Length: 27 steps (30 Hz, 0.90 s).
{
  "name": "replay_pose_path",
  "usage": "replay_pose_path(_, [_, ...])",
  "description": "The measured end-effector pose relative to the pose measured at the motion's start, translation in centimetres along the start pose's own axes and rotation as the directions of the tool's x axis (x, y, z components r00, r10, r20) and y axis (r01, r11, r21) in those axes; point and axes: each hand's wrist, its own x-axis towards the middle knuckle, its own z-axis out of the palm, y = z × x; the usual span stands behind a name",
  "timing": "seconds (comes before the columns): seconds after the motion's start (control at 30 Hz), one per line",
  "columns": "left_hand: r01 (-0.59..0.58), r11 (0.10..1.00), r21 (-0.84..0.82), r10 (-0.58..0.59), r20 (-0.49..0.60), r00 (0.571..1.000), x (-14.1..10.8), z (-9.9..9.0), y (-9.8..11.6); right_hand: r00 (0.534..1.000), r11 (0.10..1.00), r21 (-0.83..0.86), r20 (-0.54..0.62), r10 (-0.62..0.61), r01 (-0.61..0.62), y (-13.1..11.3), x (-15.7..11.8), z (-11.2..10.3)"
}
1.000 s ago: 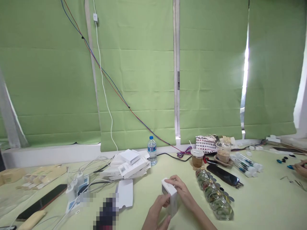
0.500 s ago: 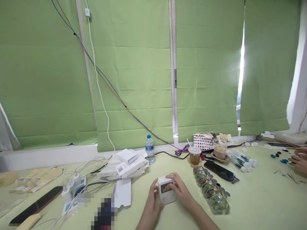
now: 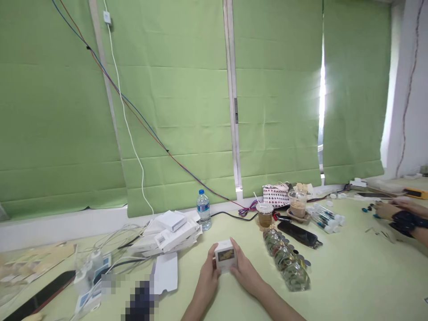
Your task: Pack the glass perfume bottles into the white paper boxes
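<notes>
Between my two hands is a small white box (image 3: 226,264) with a dark picture on its front, held over the table. My left hand (image 3: 210,273) grips its left side, and my right hand (image 3: 243,269) has hold of the right side with a finger reaching the top edge. To the right of my right hand lies a row of round clear-wrapped packets (image 3: 288,263) with flat discs along it. A flattened white carton (image 3: 166,272) rests to the left of my left hand.
White flat boxes (image 3: 177,229) are piled beside a water bottle (image 3: 203,209). Two drink cups, an iced one (image 3: 265,216) and a milky one (image 3: 297,205), stand at the back. A black case (image 3: 298,234) lies near clear tubes (image 3: 326,218). Another person's hands (image 3: 397,209) work at far right.
My view has turned slightly right, showing more of the other person's arm. My right hand has shifted from the box's front to its right side, uncovering the picture.
</notes>
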Motion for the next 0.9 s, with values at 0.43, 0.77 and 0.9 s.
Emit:
replay_pose_path(0.43, [0.095, 0.858, 0.504, -0.042, -0.115, 0.993, 5.4, 1.3, -5.1, 0.978, 0.992, -0.080, -0.193, 0.083, -0.100, 3.6, 6.5, 1.7])
replay_pose_path(0.77, [0.012, 0.827, 0.562, 0.025, -0.060, 0.998, 4.2, 1.9, -4.1, 0.957, 0.880, -0.467, -0.286, -0.057, -0.087, 7.2, 12.7, 2.1])
replay_pose_path(0.9, [-0.082, 0.937, 0.340, 0.139, -0.148, 0.979, 3.2, 1.8, -2.0, 0.895, 0.836, -0.549, -0.385, -0.226, -0.025, 5.9, 12.3, 2.2])
